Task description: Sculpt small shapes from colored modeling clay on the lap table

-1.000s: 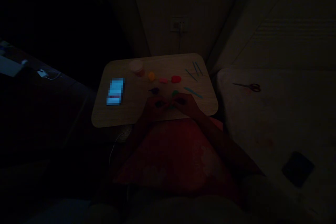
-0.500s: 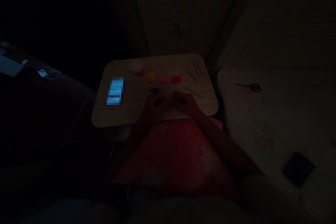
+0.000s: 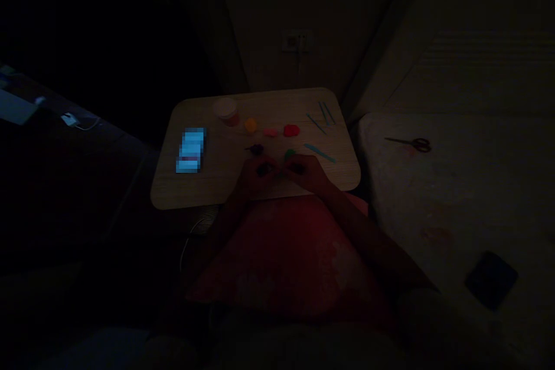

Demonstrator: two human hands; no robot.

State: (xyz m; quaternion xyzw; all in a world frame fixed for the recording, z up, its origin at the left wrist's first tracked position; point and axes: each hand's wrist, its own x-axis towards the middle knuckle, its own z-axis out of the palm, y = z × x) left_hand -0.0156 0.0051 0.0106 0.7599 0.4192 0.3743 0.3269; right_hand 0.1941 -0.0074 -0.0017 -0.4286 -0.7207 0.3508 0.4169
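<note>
The left hand (image 3: 255,176) and right hand (image 3: 309,174) curl fingertips close together, their grip too dark to tell, the green scrap between them now gone from view, handling seemingly ongoing.

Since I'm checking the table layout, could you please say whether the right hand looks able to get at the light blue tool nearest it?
Probably yes: the light blue tool lies just beyond the right hand on the table, with nothing visible between them.

A rounded green lump (image 3: 289,153) lies partly hidden.
</note>
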